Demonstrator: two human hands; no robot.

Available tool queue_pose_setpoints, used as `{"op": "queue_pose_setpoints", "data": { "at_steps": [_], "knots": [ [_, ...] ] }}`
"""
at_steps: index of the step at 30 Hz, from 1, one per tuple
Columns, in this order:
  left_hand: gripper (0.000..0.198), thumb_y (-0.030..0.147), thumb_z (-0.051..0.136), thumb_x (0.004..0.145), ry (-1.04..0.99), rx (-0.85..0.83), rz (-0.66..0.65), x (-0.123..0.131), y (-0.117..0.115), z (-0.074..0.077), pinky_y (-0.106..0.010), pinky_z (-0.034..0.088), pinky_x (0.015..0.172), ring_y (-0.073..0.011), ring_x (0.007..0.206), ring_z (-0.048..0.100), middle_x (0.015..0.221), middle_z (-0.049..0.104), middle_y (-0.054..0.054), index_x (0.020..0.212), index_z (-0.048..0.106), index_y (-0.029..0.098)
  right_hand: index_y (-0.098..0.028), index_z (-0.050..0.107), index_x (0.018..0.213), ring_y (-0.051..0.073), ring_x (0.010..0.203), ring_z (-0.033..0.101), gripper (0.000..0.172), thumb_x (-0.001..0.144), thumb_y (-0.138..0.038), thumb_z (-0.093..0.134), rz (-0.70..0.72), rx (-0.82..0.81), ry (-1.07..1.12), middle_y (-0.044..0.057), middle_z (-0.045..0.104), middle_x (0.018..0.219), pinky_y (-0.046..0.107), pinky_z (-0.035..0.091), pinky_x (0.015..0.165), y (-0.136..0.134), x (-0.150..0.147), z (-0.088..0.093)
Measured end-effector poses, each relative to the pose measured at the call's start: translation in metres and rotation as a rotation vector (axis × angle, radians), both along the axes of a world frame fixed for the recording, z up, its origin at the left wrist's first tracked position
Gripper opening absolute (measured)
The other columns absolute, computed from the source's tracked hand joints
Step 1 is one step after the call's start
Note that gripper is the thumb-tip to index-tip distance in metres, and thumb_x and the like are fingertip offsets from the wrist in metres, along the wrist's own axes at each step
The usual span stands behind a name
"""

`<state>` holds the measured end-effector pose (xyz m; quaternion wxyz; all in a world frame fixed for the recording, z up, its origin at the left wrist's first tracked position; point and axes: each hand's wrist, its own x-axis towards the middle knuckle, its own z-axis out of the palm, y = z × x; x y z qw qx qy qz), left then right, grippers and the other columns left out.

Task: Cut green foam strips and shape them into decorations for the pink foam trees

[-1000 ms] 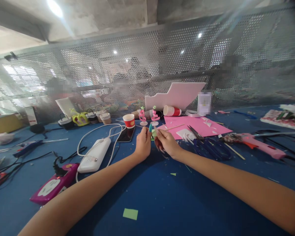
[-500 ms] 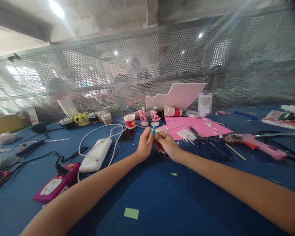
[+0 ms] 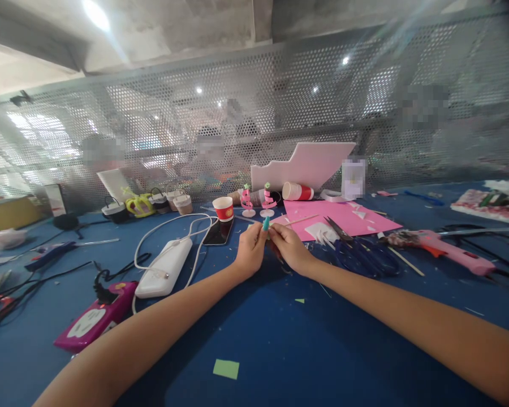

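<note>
My left hand (image 3: 251, 249) and my right hand (image 3: 291, 247) meet over the middle of the blue table (image 3: 254, 339), fingers closed and fingertips together. What they pinch is too small and hidden to make out. A teal nail shows on the left thumb. Just beyond them stand two small pink spiral figures, one on the left (image 3: 246, 199) and one on the right (image 3: 268, 199), with green tops and round white bases. Nearer my body, a green paper rectangle (image 3: 226, 369) and a tiny green scrap (image 3: 300, 301) lie flat.
Left are a white power bank (image 3: 165, 268) with cable, a magenta power strip (image 3: 97, 317), and a phone (image 3: 219, 232) under a red paper cup (image 3: 223, 209). Right are pink paper (image 3: 343, 217), dark blue scissors (image 3: 365, 255) and a pink glue gun (image 3: 458, 251).
The green bit that showed between my fingertips is now mostly hidden. My fingers have shifted slightly; both arms stay nearly in place.
</note>
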<state>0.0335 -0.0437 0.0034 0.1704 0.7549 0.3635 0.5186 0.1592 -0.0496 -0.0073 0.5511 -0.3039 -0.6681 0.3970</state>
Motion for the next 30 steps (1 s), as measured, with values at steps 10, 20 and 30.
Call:
{"op": "queue_pose_setpoints", "data": {
  "at_steps": [10,20,30],
  "knots": [
    [0.037,0.044,0.040,0.089,-0.111,-0.063,0.067,-0.002,0.006,-0.005,-0.024,0.022,0.050,-0.0085,0.052,0.028,0.055,0.031,0.005,0.063,0.036,0.018,-0.022,0.043,0.064,0.009,0.033,0.038,0.040,0.087,-0.054,0.043,-0.071,0.026,-0.031,-0.006,0.042,0.044,0.023,0.028,0.035,0.002,0.006,0.006],
    [0.031,0.035,0.041,0.089,-0.087,-0.059,0.098,-0.001,0.007,-0.003,-0.024,0.024,0.052,-0.0090,0.054,0.029,0.056,0.034,0.004,0.063,0.037,0.018,-0.022,0.043,0.065,0.008,0.031,0.037,0.041,0.083,-0.058,0.048,0.034,-0.024,0.032,-0.007,0.044,0.046,0.022,0.027,0.032,-0.001,0.005,0.009],
    [0.034,0.045,0.045,0.086,-0.164,-0.122,-0.121,0.000,0.009,-0.004,-0.023,0.032,0.057,-0.0095,0.061,0.036,0.063,0.040,0.003,0.067,0.042,0.017,-0.020,0.047,0.065,0.006,0.030,0.036,0.043,0.077,-0.061,0.055,0.132,-0.119,0.107,-0.008,0.045,0.044,0.020,0.024,0.030,0.004,0.003,0.004]
  ]
}}
